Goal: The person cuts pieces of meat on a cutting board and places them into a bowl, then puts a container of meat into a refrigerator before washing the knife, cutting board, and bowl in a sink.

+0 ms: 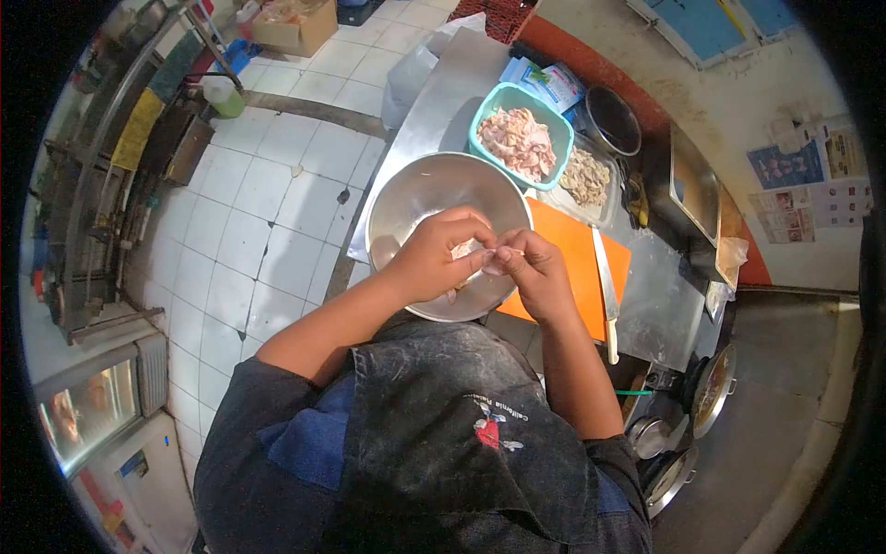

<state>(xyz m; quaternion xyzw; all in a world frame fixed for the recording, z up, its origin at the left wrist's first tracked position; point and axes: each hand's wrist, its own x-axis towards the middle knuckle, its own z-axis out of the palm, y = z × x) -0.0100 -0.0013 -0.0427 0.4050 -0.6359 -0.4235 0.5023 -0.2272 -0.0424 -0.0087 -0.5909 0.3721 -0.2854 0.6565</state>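
Both hands are together over a large steel mixing bowl (392, 198). My left hand (441, 254) is closed, its fingertips pinching a small pale pink piece of raw meat (496, 265). Against the same piece press the thumb and fingers of my right hand (537, 275). Some pale bits show low in the bowl, partly hidden behind my left hand. To the right lies an orange cutting board (563, 254) with a white-handled knife (606, 286) along it. Beyond the bowl, a teal basin (477, 125) holds a heap of raw pink meat pieces.
A clear tray (604, 214) of pale, greyish pieces sits beside the basin on the steel table (664, 305). Behind it stands a dark round bowl (614, 120). Pans (715, 392) are at lower right. White tiled floor (277, 203) and a metal rack (111, 120) lie left.
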